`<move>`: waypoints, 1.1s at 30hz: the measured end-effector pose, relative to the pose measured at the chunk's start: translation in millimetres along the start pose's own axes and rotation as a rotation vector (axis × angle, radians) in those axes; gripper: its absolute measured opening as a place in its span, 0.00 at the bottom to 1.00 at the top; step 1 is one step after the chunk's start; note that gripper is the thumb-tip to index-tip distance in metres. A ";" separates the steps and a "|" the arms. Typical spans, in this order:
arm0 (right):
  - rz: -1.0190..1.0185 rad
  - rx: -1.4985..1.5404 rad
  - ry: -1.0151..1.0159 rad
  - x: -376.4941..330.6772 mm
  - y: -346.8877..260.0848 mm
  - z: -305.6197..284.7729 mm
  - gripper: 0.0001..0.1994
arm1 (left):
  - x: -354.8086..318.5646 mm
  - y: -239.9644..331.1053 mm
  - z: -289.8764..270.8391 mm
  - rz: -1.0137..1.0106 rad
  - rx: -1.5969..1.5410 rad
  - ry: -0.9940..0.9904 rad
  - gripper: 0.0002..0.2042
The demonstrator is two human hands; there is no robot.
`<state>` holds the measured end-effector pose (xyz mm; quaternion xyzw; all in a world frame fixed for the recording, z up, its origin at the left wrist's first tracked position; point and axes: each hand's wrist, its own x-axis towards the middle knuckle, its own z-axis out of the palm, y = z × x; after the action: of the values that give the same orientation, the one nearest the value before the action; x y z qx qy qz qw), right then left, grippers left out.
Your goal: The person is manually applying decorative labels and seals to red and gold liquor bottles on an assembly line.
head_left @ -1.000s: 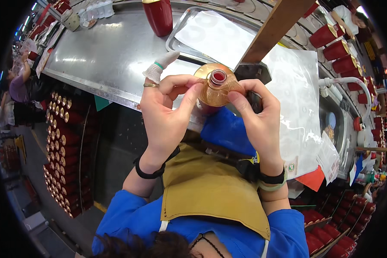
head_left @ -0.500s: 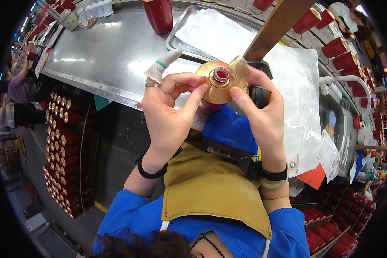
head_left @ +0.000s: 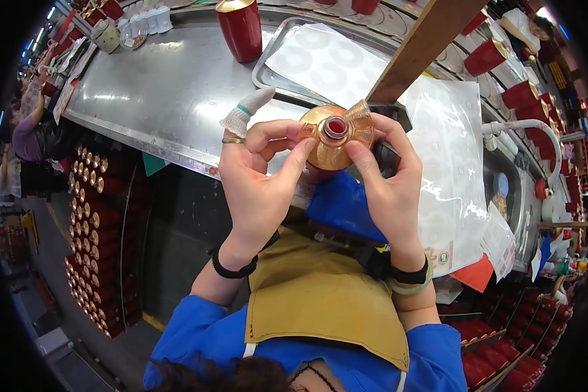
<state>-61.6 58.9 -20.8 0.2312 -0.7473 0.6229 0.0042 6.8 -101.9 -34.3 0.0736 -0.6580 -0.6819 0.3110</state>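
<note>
1. Hands first: since the earlier frames the left hand (head_left: 258, 179) and right hand (head_left: 385, 179) have stayed raised together in front of the chest, over the near edge of the steel table (head_left: 157, 98).
2. The gold cap (head_left: 333, 134) they hold has changed. A second ago it showed as a smooth round disc; half a second ago a flap stood up at its upper right; now its gold skin is split into fan-like segments spreading around the red centre (head_left: 336, 127).
3. The left index finger, in its white finger cot (head_left: 245, 111), points up and away from the cap as before.
4. Grip: both hands are closed on the cap. The left thumb and fingertips press its left rim, the right thumb and fingers press its lower right rim.
5. The cap sits between the two sets of fingertips, at their tips rather than in either palm, its red centre facing up toward the camera.
6. Beyond it lie a metal tray (head_left: 268, 68) lined with white sheets, a red canister (head_left: 240, 29) with a gold lid, and a clear plastic bag (head_left: 451, 150).
</note>
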 end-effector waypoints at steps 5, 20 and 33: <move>0.021 0.031 -0.016 0.1 -3.5 -1.0 0.15 | -0.3 -1.0 1.0 0.000 -0.017 0.007 0.35; 0.056 0.102 0.003 0.3 4.2 0.8 0.15 | 0.7 -0.3 -0.7 -0.031 -0.022 -0.007 0.36; 0.038 0.052 0.002 0.8 1.0 -0.1 0.14 | 1.3 1.3 -0.9 -0.044 -0.040 -0.018 0.36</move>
<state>-62.7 58.9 -21.5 0.2164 -0.7350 0.6425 -0.0129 6.7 -103.3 -32.8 0.0757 -0.6453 -0.7021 0.2914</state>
